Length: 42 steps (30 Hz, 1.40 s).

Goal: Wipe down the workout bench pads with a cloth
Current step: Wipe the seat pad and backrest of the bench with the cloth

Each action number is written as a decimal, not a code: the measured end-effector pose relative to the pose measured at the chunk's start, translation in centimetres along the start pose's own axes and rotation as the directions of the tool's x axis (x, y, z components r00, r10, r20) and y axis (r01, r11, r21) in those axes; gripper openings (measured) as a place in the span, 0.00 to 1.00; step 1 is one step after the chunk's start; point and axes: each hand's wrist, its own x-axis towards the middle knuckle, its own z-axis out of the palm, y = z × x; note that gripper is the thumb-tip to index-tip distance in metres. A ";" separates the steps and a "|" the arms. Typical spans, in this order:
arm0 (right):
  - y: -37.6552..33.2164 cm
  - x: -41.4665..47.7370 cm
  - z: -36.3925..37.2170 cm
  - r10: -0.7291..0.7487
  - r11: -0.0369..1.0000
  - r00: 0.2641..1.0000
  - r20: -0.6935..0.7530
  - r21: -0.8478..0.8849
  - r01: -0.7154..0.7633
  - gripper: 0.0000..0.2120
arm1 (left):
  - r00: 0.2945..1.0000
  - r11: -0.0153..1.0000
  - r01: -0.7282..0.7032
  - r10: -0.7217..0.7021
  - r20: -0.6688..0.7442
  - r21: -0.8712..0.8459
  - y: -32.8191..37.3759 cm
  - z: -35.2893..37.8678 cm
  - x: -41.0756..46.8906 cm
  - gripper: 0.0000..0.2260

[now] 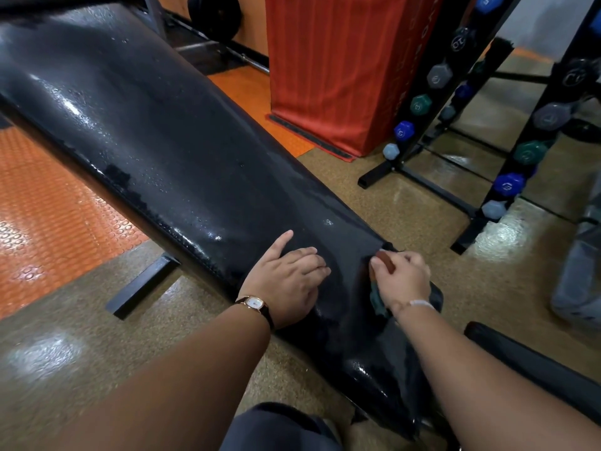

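A long black bench pad (156,131), shiny and beaded with wet droplets, runs across the view from 10 o'clock down to 5 o'clock. Just below centre, the left hand (286,281) rests flat on the pad with relaxed fingers spread and holding nothing; a wristwatch (255,302) sits on that wrist. Beside it, toward 4 o'clock, the right hand (403,278) has its fingers curled around a cloth (377,297) and presses it against the pad's right edge. The hand covers most of the cloth, so only teal and reddish scraps show. A beaded bracelet (419,302) circles that wrist. At 9 o'clock lies an orange studded floor mat (48,203). At 12 o'clock stands a red padded box (335,66), with a dark weight plate (214,14) behind the bench. From 1 to 3 o'clock a black rack (374,179) holds coloured hex dumbbells (404,130) close to the bench. A second dark pad (533,366) sits at 4 o'clock on the speckled tan floor (406,203).
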 end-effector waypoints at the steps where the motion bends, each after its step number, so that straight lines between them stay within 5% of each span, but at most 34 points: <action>1: -1.2 0.3 0.0 0.035 0.999 0.999 -0.006 -0.020 -0.036 0.17 | 1.000 1.000 0.000 0.000 -0.004 -0.002 0.0 0.0 0.0 0.17; 7: -0.6 -5.3 0.5 -0.352 0.926 0.935 -0.049 0.130 0.355 0.13 | 1.000 1.000 -0.007 0.007 -0.030 -0.002 0.0 0.2 0.0 0.16; 9: 1.6 -3.4 0.2 -0.292 0.953 0.951 -0.098 0.060 0.298 0.13 | 0.999 1.000 -0.008 0.007 -0.054 -0.012 -0.1 0.3 0.0 0.15; 13: 0.1 2.5 0.4 0.164 0.986 0.981 -0.099 0.050 -0.160 0.18 | 0.997 1.000 -0.006 0.004 -0.072 -0.028 -0.1 0.5 -0.1 0.15; 15: -2.0 2.9 1.0 0.123 0.991 0.989 -0.087 0.059 -0.118 0.19 | 0.996 0.999 -0.010 0.006 -0.088 -0.037 -0.1 0.5 -0.1 0.15; 20: -1.9 -1.0 0.9 -0.253 0.967 0.967 0.013 0.037 0.253 0.21 | 0.995 0.999 -0.012 0.007 -0.099 -0.049 -0.1 0.5 -0.1 0.14; 26: -3.7 5.4 0.4 0.051 0.996 0.989 0.136 -0.079 -0.040 0.22 | 0.998 0.999 -0.004 0.002 -0.058 -0.035 -0.2 0.3 -0.1 0.15; 32: -2.4 2.2 0.2 -0.339 0.939 0.934 0.112 -0.015 0.343 0.21 | 0.998 0.999 -0.014 0.012 -0.062 -0.033 -0.2 0.3 0.0 0.14; 37: -3.2 5.8 0.2 0.049 0.988 0.985 0.163 -0.155 -0.024 0.19 | 0.997 1.000 -0.013 0.011 -0.079 -0.024 -0.2 0.0 0.0 0.15; 42: -3.1 -0.7 0.8 -0.362 0.932 0.926 0.104 0.002 0.364 0.22 | 0.999 1.000 0.005 -0.006 -0.054 -0.022 0.0 -0.1 0.0 0.14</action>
